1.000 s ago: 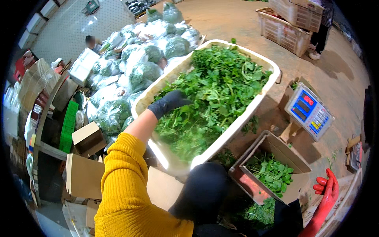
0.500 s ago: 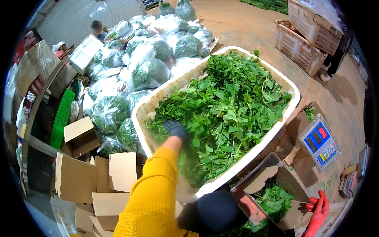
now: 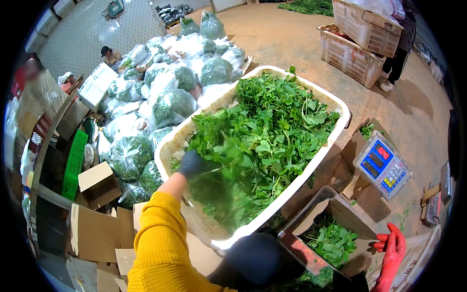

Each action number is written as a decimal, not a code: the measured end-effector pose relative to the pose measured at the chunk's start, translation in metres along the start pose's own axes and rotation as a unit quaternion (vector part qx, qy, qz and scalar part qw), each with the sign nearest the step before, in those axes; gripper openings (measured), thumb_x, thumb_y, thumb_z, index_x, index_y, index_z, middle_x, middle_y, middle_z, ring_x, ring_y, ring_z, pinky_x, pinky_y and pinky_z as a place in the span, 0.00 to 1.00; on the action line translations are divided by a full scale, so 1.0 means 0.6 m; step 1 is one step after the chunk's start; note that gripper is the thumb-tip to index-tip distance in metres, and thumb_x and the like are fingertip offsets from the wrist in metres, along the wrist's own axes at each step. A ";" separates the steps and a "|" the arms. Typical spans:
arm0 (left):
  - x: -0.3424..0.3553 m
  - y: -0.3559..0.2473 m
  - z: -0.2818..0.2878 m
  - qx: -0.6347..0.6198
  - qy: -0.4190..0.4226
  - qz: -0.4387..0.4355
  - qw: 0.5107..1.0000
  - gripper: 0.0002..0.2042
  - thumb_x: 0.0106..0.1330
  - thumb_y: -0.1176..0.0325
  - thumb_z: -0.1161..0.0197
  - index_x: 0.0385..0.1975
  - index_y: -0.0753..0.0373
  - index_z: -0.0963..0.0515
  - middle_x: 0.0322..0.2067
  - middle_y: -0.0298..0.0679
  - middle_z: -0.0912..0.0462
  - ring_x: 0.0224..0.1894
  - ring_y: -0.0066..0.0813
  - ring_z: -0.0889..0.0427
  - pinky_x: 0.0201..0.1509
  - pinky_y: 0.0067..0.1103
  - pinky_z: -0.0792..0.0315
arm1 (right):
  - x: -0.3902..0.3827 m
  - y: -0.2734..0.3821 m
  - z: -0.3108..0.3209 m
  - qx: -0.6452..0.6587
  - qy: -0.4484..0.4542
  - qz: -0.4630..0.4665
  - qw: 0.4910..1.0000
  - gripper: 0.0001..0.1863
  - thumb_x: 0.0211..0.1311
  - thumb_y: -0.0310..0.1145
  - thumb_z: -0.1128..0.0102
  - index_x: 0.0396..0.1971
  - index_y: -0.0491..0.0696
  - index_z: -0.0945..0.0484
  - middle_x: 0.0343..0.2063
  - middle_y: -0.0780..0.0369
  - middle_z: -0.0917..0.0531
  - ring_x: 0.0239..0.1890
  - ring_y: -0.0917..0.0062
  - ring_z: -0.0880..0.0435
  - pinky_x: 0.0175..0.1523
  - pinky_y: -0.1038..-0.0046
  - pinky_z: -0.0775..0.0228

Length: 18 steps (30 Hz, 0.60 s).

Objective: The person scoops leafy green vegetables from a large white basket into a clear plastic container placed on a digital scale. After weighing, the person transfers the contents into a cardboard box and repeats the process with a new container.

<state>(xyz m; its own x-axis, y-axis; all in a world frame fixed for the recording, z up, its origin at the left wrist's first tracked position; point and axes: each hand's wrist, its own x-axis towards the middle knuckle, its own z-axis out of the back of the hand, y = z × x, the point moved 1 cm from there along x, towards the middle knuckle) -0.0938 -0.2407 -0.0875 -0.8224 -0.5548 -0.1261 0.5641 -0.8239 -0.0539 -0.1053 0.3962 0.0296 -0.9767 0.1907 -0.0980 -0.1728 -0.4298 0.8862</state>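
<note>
My left hand (image 3: 191, 164) in a dark glove is down in a white plastic tub (image 3: 260, 214) heaped with leafy greens (image 3: 272, 126), gripping some at its left side; the leaves around it are blurred. My right hand (image 3: 392, 243) in a red glove is at the lower right with bent, parted fingers and holds nothing visible. Just left of it, a cardboard box (image 3: 362, 228) with green sprigs stands beside a digital scale (image 3: 383, 165).
Bagged greens (image 3: 175, 104) are piled behind the tub. A green crate (image 3: 75, 163) and cardboard boxes (image 3: 95, 231) lie left. Stacked crates (image 3: 360, 39) and a standing person (image 3: 394, 63) are at the upper right; another person (image 3: 109, 56) is at the back left.
My left hand has moved down and left within the tub from a second ago, and leaves near it have shifted. My right hand stays at the lower right, slightly shifted in view.
</note>
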 end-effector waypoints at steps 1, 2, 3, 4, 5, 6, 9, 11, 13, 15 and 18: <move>-0.002 0.009 0.008 -0.053 -0.020 -0.076 0.995 0.17 0.50 0.59 0.39 0.36 0.65 0.24 0.29 0.48 0.20 0.32 0.46 0.21 0.37 0.31 0.27 | -0.005 0.001 0.003 0.012 0.001 -0.002 1.000 0.17 0.66 0.38 0.56 0.47 0.44 0.29 0.24 0.60 0.21 0.18 0.82 0.26 0.25 0.83 0.38; -0.003 0.023 0.016 -0.105 -0.040 -0.152 0.982 0.18 0.51 0.59 0.39 0.37 0.65 0.25 0.29 0.48 0.20 0.33 0.45 0.21 0.38 0.31 0.27 | -0.010 0.004 0.004 0.025 0.003 -0.004 1.000 0.17 0.66 0.38 0.56 0.47 0.44 0.29 0.24 0.60 0.21 0.18 0.82 0.26 0.25 0.83 0.38; -0.006 0.029 0.024 -0.157 -0.058 -0.226 0.960 0.18 0.52 0.59 0.40 0.37 0.66 0.25 0.30 0.47 0.20 0.33 0.45 0.21 0.38 0.30 0.28 | -0.017 0.008 0.006 0.037 0.005 -0.006 0.999 0.17 0.66 0.38 0.56 0.47 0.45 0.29 0.24 0.60 0.21 0.18 0.82 0.26 0.25 0.83 0.38; -0.028 -0.006 0.070 -0.135 -0.012 -0.234 0.963 0.16 0.55 0.62 0.43 0.39 0.66 0.26 0.35 0.47 0.21 0.38 0.43 0.23 0.42 0.28 0.30 | -0.023 0.011 0.009 0.042 0.006 -0.002 0.999 0.16 0.65 0.38 0.56 0.47 0.45 0.28 0.24 0.60 0.21 0.19 0.82 0.26 0.26 0.83 0.38; -0.028 0.000 0.069 -0.143 0.033 -0.242 0.959 0.15 0.56 0.64 0.44 0.39 0.66 0.26 0.37 0.48 0.22 0.39 0.43 0.23 0.44 0.28 0.30 | -0.029 0.014 0.012 0.039 0.000 -0.004 0.999 0.16 0.65 0.38 0.56 0.47 0.45 0.28 0.25 0.61 0.21 0.19 0.83 0.26 0.26 0.83 0.38; -0.033 0.021 0.075 -0.149 0.076 -0.244 0.955 0.14 0.56 0.66 0.45 0.40 0.66 0.26 0.38 0.49 0.23 0.41 0.43 0.24 0.45 0.28 0.31 | -0.032 0.016 0.013 0.039 0.000 -0.004 0.999 0.16 0.65 0.38 0.56 0.47 0.45 0.28 0.25 0.61 0.21 0.19 0.83 0.26 0.26 0.83 0.38; -0.026 0.037 0.078 -0.166 0.160 -0.311 0.922 0.16 0.57 0.70 0.46 0.46 0.62 0.28 0.44 0.49 0.26 0.49 0.42 0.28 0.51 0.28 0.34 | -0.037 0.011 0.024 0.051 -0.004 -0.013 0.999 0.16 0.65 0.38 0.56 0.47 0.46 0.28 0.25 0.61 0.21 0.19 0.82 0.25 0.26 0.83 0.37; -0.034 0.051 0.049 -0.159 0.132 -0.373 0.904 0.18 0.56 0.68 0.44 0.48 0.61 0.29 0.45 0.47 0.27 0.50 0.40 0.29 0.51 0.28 0.34 | -0.036 0.010 0.027 0.061 -0.002 -0.017 0.998 0.16 0.65 0.37 0.55 0.47 0.45 0.28 0.25 0.61 0.21 0.19 0.83 0.25 0.26 0.83 0.37; -0.045 0.033 0.022 -0.179 0.184 -0.304 0.917 0.18 0.55 0.66 0.41 0.46 0.61 0.29 0.42 0.43 0.25 0.46 0.34 0.28 0.49 0.27 0.33 | -0.037 0.015 0.027 0.057 -0.004 -0.012 0.998 0.15 0.65 0.35 0.54 0.47 0.43 0.28 0.24 0.61 0.21 0.18 0.83 0.25 0.25 0.84 0.36; -0.045 0.075 -0.027 -0.113 0.144 -0.314 0.932 0.12 0.56 0.67 0.43 0.40 0.62 0.25 0.36 0.42 0.22 0.37 0.34 0.24 0.42 0.26 0.30 | -0.034 0.007 0.022 0.068 0.007 -0.016 0.998 0.15 0.65 0.35 0.54 0.47 0.44 0.28 0.24 0.61 0.21 0.18 0.83 0.25 0.25 0.83 0.36; -0.028 0.100 -0.048 -0.074 0.136 -0.362 0.919 0.10 0.53 0.71 0.43 0.36 0.60 0.23 0.31 0.44 0.21 0.31 0.39 0.23 0.37 0.27 0.28 | -0.033 0.003 0.022 0.067 0.014 -0.012 0.998 0.15 0.65 0.34 0.54 0.47 0.44 0.28 0.24 0.61 0.21 0.19 0.82 0.25 0.25 0.83 0.36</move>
<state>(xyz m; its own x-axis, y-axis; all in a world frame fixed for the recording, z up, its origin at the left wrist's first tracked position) -0.0440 -0.2776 -0.1173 -0.9486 0.1983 -0.2465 -0.1027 -0.9301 -0.3527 -0.0846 0.4036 0.0391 -0.9761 0.1733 -0.1308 -0.1792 -0.3030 0.9360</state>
